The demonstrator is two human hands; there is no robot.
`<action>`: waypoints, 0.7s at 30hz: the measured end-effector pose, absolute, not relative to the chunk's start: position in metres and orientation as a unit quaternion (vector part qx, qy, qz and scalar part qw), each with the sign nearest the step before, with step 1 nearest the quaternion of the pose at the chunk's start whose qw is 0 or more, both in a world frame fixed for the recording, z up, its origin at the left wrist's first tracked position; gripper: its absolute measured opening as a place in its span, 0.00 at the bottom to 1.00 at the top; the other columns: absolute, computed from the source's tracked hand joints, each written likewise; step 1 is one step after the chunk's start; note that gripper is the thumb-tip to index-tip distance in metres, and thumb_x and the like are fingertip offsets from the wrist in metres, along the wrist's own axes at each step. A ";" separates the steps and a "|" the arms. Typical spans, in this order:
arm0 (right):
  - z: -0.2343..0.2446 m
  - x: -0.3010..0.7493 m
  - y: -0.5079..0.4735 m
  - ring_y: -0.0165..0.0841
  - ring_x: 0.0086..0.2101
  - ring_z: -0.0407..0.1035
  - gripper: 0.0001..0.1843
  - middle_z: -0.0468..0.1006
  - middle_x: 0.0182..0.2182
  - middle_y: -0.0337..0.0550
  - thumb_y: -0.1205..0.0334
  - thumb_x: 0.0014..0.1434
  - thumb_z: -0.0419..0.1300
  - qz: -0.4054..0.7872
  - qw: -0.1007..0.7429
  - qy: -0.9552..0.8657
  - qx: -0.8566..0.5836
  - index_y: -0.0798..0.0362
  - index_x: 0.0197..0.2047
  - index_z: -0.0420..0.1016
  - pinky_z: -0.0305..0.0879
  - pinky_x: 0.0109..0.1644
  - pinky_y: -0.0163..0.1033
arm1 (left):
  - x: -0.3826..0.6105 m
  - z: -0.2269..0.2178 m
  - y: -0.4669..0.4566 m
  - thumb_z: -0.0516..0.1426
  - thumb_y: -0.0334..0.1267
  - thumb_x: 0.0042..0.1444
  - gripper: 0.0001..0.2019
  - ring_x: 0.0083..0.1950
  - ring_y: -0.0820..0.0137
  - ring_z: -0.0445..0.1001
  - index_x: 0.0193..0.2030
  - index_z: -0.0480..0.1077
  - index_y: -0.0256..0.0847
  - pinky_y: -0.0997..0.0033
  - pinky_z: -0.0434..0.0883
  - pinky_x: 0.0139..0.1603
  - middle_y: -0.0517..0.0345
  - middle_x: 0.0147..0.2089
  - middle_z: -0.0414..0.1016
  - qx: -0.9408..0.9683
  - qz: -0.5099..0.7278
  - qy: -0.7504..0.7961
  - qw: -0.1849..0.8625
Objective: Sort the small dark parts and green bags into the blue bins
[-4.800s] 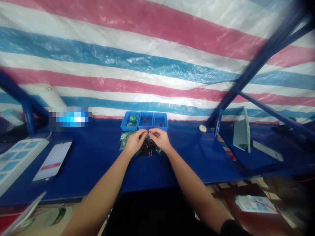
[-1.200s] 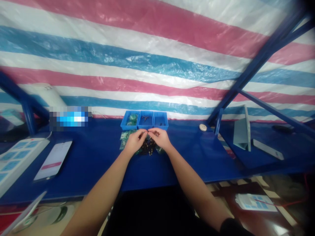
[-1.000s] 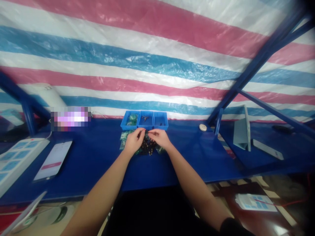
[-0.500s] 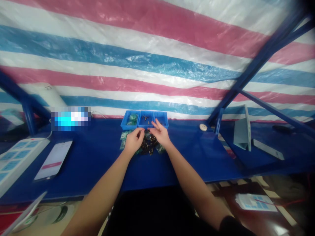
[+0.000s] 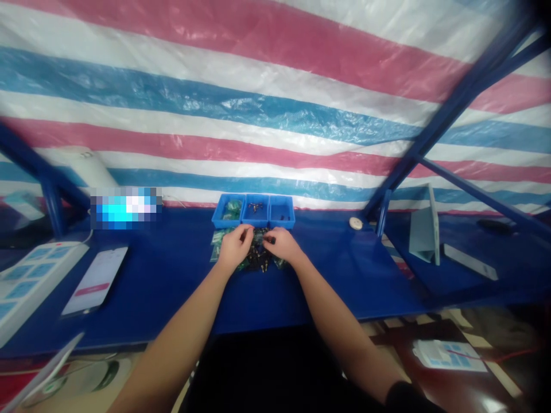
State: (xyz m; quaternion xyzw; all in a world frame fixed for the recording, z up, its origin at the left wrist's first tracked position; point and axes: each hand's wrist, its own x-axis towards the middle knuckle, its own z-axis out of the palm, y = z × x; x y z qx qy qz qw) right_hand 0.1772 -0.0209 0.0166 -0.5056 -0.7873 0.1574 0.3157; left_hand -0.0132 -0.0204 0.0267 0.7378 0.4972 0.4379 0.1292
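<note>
My left hand (image 5: 235,246) is closed in a pinch at the left of a pile of small black and brassy screw-like parts (image 5: 259,261). What sits between its fingertips is too small to make out. My right hand (image 5: 284,245) reaches over the pile's right side, fingers curled together near a small dark piece (image 5: 271,240). Whether that piece is gripped is unclear. Green-tinted plastic packets (image 5: 216,244) lie beside and partly under my left hand. Just behind stand three blue bins: the left bin (image 5: 225,222) holds green packets, the middle bin (image 5: 255,221) small dark-and-brassy parts, the right bin (image 5: 282,221) a few dark pieces.
On the blue table (image 5: 172,275) a phone (image 5: 95,281) and a white power strip (image 5: 37,281) lie left. A round pale object (image 5: 355,223) sits right, before a blue metal frame (image 5: 430,132). A tablet stand (image 5: 424,226) is farther right; a striped sheet (image 5: 258,115) hangs behind.
My right hand has drawn back from the bins to the pile, and its spread fingers have curled in. My left hand has stayed almost still, pinched.
</note>
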 end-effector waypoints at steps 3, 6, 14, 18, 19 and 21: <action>0.014 0.173 -0.022 0.35 0.36 0.68 0.07 0.76 0.31 0.45 0.61 0.56 0.64 0.137 0.292 -0.797 -0.510 0.52 0.38 0.82 0.63 0.45 0.39 | -0.013 0.026 -0.020 0.51 0.45 0.63 0.13 0.28 0.73 0.72 0.42 0.74 0.42 0.75 0.66 0.33 0.60 0.32 0.77 0.739 0.434 0.499 0.131; 0.011 0.171 -0.021 0.35 0.37 0.68 0.07 0.75 0.33 0.45 0.63 0.57 0.64 0.140 0.296 -0.796 -0.510 0.52 0.38 0.81 0.63 0.45 0.39 | -0.013 0.026 -0.020 0.51 0.45 0.63 0.13 0.28 0.73 0.72 0.42 0.74 0.42 0.75 0.66 0.33 0.60 0.33 0.78 0.740 0.431 0.499 0.131; 0.012 0.170 -0.023 0.32 0.34 0.69 0.07 0.76 0.32 0.41 0.71 0.54 0.61 0.190 0.367 -0.772 -0.483 0.52 0.35 0.78 0.66 0.42 0.37 | -0.014 0.024 -0.019 0.51 0.45 0.63 0.13 0.29 0.72 0.73 0.43 0.74 0.43 0.74 0.66 0.34 0.60 0.33 0.78 0.743 0.429 0.497 0.129; 0.011 0.168 -0.021 0.29 0.29 0.69 0.12 0.76 0.32 0.40 0.70 0.54 0.60 0.211 0.428 -0.730 -0.490 0.51 0.41 0.79 0.68 0.40 0.36 | -0.014 0.024 -0.019 0.52 0.45 0.63 0.12 0.30 0.72 0.74 0.43 0.74 0.43 0.74 0.67 0.34 0.60 0.35 0.78 0.758 0.420 0.484 0.127; 0.011 0.168 -0.021 0.29 0.29 0.69 0.12 0.76 0.32 0.40 0.69 0.54 0.60 0.212 0.441 -0.719 -0.493 0.51 0.42 0.79 0.68 0.40 0.36 | -0.014 0.024 -0.019 0.52 0.45 0.63 0.12 0.30 0.72 0.74 0.43 0.74 0.43 0.74 0.67 0.35 0.60 0.35 0.78 0.762 0.416 0.479 0.127; 0.011 0.167 -0.020 0.29 0.29 0.69 0.11 0.76 0.33 0.41 0.68 0.54 0.60 0.214 0.466 -0.701 -0.496 0.51 0.41 0.80 0.69 0.41 0.37 | -0.013 0.024 -0.019 0.52 0.45 0.63 0.12 0.31 0.72 0.74 0.43 0.74 0.44 0.74 0.68 0.35 0.60 0.34 0.78 0.771 0.409 0.471 0.128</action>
